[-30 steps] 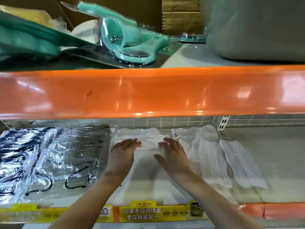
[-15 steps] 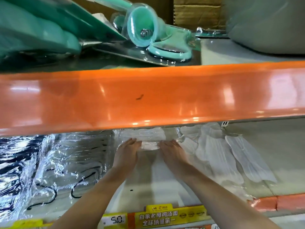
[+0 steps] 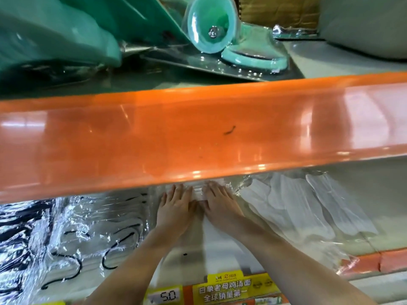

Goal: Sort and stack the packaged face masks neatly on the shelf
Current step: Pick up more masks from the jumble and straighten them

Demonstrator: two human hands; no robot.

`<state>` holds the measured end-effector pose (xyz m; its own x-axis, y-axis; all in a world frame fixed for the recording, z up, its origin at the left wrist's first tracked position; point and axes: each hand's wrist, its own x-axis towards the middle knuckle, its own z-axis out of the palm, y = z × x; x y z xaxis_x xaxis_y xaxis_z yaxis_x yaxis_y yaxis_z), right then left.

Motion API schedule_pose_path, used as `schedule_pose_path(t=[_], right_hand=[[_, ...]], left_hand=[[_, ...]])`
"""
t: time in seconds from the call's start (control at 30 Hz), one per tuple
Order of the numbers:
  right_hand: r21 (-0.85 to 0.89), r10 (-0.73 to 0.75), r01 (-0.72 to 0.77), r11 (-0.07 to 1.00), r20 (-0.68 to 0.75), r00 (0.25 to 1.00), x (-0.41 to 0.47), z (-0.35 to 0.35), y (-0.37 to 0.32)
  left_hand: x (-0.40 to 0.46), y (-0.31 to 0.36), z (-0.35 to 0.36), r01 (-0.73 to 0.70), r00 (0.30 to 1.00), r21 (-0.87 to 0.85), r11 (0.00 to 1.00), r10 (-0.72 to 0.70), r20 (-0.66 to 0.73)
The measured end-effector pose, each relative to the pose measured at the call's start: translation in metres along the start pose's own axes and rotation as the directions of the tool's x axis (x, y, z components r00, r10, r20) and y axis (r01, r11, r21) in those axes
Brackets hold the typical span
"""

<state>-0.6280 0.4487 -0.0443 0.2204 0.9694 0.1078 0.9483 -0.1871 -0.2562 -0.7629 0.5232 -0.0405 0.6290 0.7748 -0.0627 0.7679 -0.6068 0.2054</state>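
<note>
A clear-wrapped pack of white face masks (image 3: pixel 199 191) lies at the back of the lower shelf (image 3: pixel 220 256), partly hidden under the orange shelf beam (image 3: pixel 198 133). The left hand (image 3: pixel 175 209) and right hand (image 3: pixel 220 205) lie flat on its near edge, side by side, fingers straight and pressing down rather than curled around it; the fingertips reach just under the beam. Right of the right hand, loose white masks in film (image 3: pixel 308 208) spread across the shelf. Left of the left hand lie shiny wrapped packs with black ear loops (image 3: pixel 72 238). Nearer than the wrists, a yellow price label (image 3: pixel 233 289) sits on the shelf's front edge.
</note>
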Motion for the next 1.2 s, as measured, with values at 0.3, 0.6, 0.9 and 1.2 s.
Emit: schedule_pose_path(t=[0.3,0.6,0.9,1.2], right_hand=[[0.226,0.022,0.007,0.974,-0.125,0.992,-0.010,-0.030,0.029],[0.164,0.234,-0.195,0.967,-0.268,0.935,-0.058,-0.057,0.090],[0.180,0.440,-0.425,0.887,-0.049,0.897,-0.097,-0.063,0.133],[0.158,0.294,-0.306,0.939,0.094,0.951,-0.112,-0.058,0.145]], left_hand=[[0.001,0.042,-0.002,-0.073,0.973,-0.097,0.993,0.049,-0.226],[-0.008,0.134,0.012,-0.338,0.911,-0.179,0.924,0.274,-0.307],[-0.012,0.207,0.023,-0.135,0.990,-0.426,0.895,0.105,-0.093],[0.003,0.228,0.018,0.120,0.990,-0.728,0.675,-0.141,0.033]])
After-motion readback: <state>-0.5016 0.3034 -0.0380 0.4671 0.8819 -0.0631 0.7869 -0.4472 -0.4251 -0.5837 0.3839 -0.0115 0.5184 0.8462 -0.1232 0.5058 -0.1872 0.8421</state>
